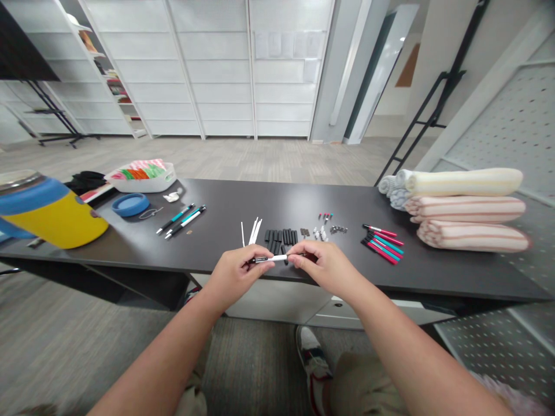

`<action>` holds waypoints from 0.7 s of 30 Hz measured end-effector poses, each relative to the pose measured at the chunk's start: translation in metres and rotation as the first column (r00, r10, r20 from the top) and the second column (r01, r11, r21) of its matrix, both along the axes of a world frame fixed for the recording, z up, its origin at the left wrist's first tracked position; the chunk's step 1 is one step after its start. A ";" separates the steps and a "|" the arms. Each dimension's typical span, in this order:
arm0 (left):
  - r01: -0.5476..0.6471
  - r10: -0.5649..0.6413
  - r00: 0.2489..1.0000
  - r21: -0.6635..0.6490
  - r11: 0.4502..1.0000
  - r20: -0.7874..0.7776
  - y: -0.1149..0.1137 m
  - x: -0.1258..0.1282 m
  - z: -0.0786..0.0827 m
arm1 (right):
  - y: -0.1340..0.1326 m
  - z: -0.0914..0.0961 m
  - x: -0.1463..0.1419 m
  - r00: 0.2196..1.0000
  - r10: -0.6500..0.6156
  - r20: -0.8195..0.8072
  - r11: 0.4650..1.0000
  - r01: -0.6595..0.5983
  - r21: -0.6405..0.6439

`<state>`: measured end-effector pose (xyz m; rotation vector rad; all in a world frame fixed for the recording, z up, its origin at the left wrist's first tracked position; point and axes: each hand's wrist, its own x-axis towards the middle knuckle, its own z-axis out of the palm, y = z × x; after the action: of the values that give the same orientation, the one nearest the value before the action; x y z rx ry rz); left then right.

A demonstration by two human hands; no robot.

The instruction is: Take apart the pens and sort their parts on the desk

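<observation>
A slim black-and-white pen (pixel 280 257) is held level above the table's front edge. My left hand (pixel 240 268) pinches its black end between thumb and fingers, and my right hand (pixel 323 263) is closed on the other end, hiding the tip. Just beyond my hands lie short black tubes (pixel 281 236), probably pen grips. Left of these are thin white sticks (pixel 255 231). On the right come small white parts (pixel 321 233), small metallic pieces (pixel 339 229) and little coloured caps (pixel 325 216). Red and teal pen barrels (pixel 384 242) lie beyond my right hand.
On the dark table (pixel 225 202), several pens (pixel 182 219) lie left. Farther left are a blue lid (pixel 130 204), a white basket (pixel 145 180) of colourful packets and a large yellow-and-blue container (pixel 52 211). Rolled striped cloths (pixel 470 208) are stacked at the right end.
</observation>
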<state>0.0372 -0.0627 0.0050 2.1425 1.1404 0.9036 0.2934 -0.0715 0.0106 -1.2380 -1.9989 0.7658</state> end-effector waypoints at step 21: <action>-0.009 0.004 0.999 -0.109 0.994 -0.047 0.001 -0.001 0.013 | 0.001 -0.005 -0.001 0.998 -0.013 -0.057 1.000 0.013 -0.009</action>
<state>0.0364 -0.0614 0.0176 2.0823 1.1926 0.7790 0.2928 -0.0704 0.0054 -1.2193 -1.9420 0.7955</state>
